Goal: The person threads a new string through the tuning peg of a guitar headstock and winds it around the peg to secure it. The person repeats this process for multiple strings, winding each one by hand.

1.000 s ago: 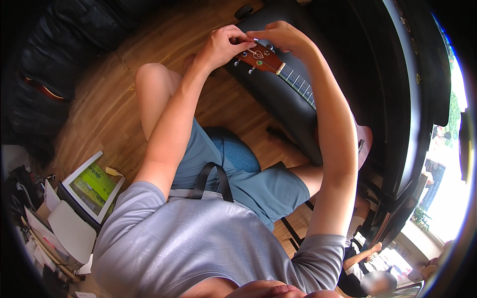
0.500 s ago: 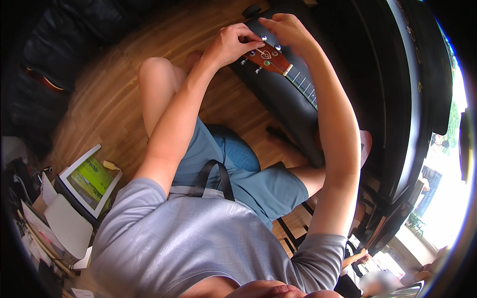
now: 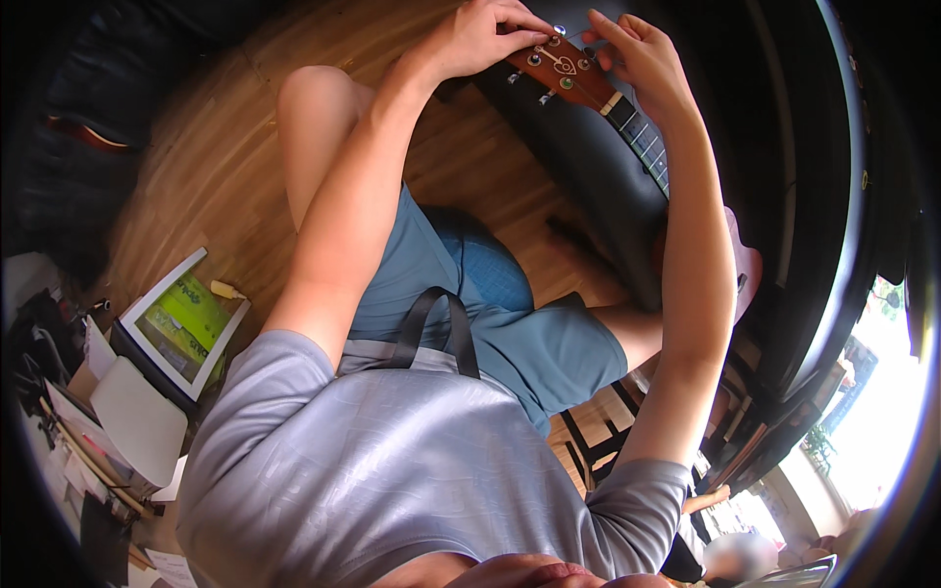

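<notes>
A ukulele (image 3: 642, 139) lies slanted across a black padded bench (image 3: 578, 167), its brown headstock (image 3: 583, 88) at the top of the view. The headstock has a pale inlay and silver tuning pegs. My left hand (image 3: 475, 41) reaches its far end, thumb and forefinger pinched together at the edge; what is between them is too small to make out. My right hand (image 3: 647, 67) is beside the headstock's right edge, fingers curled in close to the pegs; anything in it is hidden. My right forearm covers part of the neck, and the reddish body shows beyond it.
My bent legs in blue-green shorts (image 3: 559, 363) are below the bench, over a wooden floor (image 3: 216, 176). At left are a green-and-white framed panel (image 3: 186, 328) and papers (image 3: 137, 412). A large black piece of furniture (image 3: 725, 118) stands at right. Another person (image 3: 735, 559) is at lower right.
The ukulele and both hands now appear higher and farther right in the view. My right hand has turned and drawn its fingers in by the pegs. My left hand stays at the headstock's end.
</notes>
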Demonstrator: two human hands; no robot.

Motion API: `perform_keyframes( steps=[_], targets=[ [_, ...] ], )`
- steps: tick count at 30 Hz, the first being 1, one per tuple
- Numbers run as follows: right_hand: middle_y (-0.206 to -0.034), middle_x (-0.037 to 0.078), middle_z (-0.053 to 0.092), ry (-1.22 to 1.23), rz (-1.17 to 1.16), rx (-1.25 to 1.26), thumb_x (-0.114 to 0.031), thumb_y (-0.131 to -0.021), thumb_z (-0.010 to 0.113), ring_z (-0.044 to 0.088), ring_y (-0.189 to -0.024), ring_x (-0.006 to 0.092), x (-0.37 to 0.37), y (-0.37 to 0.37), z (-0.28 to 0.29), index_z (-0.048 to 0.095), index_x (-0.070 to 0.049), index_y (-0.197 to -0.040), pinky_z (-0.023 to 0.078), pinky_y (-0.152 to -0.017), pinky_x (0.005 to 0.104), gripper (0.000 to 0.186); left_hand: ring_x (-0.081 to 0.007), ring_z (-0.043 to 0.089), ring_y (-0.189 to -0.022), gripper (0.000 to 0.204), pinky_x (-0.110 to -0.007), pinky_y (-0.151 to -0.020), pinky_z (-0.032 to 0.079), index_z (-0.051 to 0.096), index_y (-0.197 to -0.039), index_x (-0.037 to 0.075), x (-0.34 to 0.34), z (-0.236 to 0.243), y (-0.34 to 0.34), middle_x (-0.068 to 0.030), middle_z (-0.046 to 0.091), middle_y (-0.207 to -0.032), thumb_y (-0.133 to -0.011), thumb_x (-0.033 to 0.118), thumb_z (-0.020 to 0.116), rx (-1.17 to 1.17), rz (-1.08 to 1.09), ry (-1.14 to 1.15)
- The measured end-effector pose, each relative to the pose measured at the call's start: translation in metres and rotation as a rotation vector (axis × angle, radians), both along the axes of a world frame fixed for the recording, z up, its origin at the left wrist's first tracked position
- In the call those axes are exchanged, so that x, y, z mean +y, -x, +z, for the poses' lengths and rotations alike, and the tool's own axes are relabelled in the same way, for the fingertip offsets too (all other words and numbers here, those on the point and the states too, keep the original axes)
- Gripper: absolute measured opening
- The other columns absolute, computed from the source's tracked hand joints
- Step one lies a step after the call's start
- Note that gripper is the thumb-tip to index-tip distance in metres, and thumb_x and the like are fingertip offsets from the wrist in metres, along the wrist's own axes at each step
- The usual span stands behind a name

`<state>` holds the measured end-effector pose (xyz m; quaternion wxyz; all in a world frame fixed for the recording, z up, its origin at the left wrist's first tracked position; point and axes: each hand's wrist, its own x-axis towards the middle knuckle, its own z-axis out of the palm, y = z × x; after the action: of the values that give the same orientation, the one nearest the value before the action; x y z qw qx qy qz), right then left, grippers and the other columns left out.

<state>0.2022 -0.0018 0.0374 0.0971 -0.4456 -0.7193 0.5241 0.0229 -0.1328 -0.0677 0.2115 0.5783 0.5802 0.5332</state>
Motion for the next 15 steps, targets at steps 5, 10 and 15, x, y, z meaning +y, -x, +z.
perform_keyframes(
  steps=[5, 10, 15],
  targets=[
    [-0.085, 0.005, 0.071, -0.03, 0.039, 0.059, -0.031, -0.099, 0.073, 0.054, -0.061, 0.0061, 0.008, -0.016, -0.015, 0.056, -0.009, -0.076, 0.039, -0.052, 0.0216, 0.036, -0.0279, 0.07, -0.096, 0.017, -0.036, -0.086, 0.055, 0.08, -0.105, 0.006, -0.001, 0.004, -0.001, -0.0123, 0.074, -0.1, -0.093, 0.017, 0.073, -0.004, -0.007, 0.0],
    [-0.091, 0.006, 0.074, -0.041, 0.085, 0.081, -0.033, -0.099, 0.073, 0.052, -0.061, 0.0029, 0.009, -0.021, -0.016, 0.049, -0.013, -0.071, 0.036, -0.053, 0.018, 0.042, -0.028, 0.07, -0.097, 0.018, -0.036, -0.086, 0.055, 0.08, -0.106, 0.007, -0.003, 0.006, -0.002, -0.0125, 0.073, -0.101, -0.092, 0.018, 0.074, 0.015, 0.001, 0.009],
    [-0.086, 0.005, 0.075, -0.104, 0.107, 0.039, -0.035, -0.096, 0.075, 0.055, -0.061, 0.006, 0.01, -0.025, -0.016, 0.055, -0.012, -0.07, 0.039, -0.058, 0.0227, 0.041, -0.0271, 0.069, -0.099, 0.02, -0.036, -0.087, 0.055, 0.08, -0.108, 0.008, -0.003, 0.008, -0.005, -0.012, 0.072, -0.104, -0.092, 0.019, 0.076, -0.007, 0.006, 0.047]
  ],
)
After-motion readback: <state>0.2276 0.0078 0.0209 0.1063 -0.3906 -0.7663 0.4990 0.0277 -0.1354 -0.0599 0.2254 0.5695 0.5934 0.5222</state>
